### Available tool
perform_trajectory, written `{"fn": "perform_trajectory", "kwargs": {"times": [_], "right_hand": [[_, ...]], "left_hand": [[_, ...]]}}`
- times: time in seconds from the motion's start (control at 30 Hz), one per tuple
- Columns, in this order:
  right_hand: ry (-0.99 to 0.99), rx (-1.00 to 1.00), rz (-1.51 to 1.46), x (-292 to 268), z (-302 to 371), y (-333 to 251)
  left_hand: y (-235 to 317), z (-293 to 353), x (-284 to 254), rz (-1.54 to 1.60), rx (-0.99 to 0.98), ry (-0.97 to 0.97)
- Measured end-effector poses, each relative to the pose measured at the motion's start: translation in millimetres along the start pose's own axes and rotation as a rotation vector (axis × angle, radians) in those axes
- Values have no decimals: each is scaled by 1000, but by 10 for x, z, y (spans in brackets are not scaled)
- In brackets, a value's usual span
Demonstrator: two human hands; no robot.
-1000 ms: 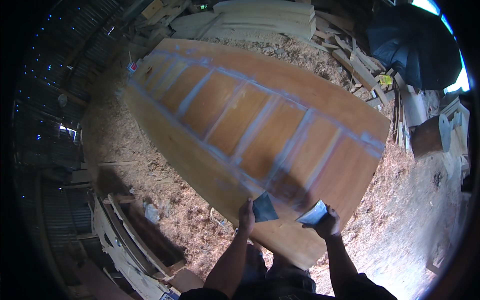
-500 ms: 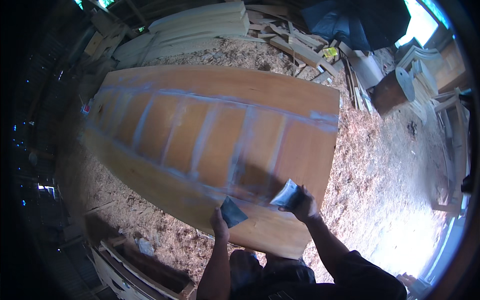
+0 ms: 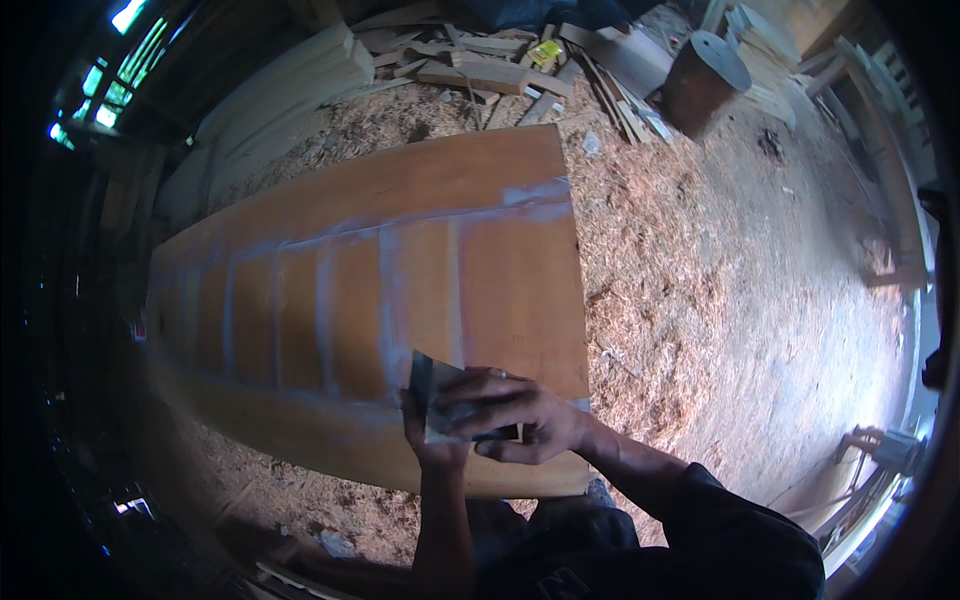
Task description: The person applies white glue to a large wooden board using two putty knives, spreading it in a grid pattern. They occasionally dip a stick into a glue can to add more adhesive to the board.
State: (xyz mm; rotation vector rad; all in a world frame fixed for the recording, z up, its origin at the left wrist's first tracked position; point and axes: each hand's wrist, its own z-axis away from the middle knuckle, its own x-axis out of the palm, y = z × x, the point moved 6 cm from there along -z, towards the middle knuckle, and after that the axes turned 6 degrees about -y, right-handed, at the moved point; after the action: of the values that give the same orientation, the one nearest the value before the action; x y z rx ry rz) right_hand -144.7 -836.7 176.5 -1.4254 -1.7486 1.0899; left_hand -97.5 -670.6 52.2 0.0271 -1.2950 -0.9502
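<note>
My left hand (image 3: 432, 440) is closed on the edge of a thin, flat, dark square plate (image 3: 426, 374), held upright over the near edge of a large wooden panel (image 3: 520, 300). My right hand (image 3: 530, 412) reaches across from the right, its fingers curled in front of that plate and partly covering it. A dark flat piece (image 3: 503, 433) shows under the right fingers; its full shape is hidden. Pale bluish smears of paste (image 3: 385, 290) run in bands along the joints of the brown panel.
Wood shavings (image 3: 650, 330) cover the floor around the panel. Offcuts of timber (image 3: 490, 75) are piled beyond it, beside a rusty drum (image 3: 705, 85). Stacked planks (image 3: 290, 95) lie at the far left. A wooden frame (image 3: 880, 170) stands at the right.
My hands were apart, each with a flat piece; the right hand has moved left against the left hand's plate. The view has turned, shifting the panel left.
</note>
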Motion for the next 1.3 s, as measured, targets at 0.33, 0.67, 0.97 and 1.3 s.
{"fn": "perform_trajectory", "kwargs": {"times": [0.33, 0.67, 0.97, 1.3], "right_hand": [[46, -34, 163, 231, 351, -308], [175, -17, 143, 1360, 910, -401], [116, 11, 275, 2654, 1626, -675], [-269, 24, 339, 3447, 1438, -1127]], "left_hand": [[138, 479, 351, -72, 9, -78], [406, 1858, -344, -251, 227, 81], [321, 3371, -1226, 35, 346, 151], [414, 4320, -1174, 372, 504, 18]]}}
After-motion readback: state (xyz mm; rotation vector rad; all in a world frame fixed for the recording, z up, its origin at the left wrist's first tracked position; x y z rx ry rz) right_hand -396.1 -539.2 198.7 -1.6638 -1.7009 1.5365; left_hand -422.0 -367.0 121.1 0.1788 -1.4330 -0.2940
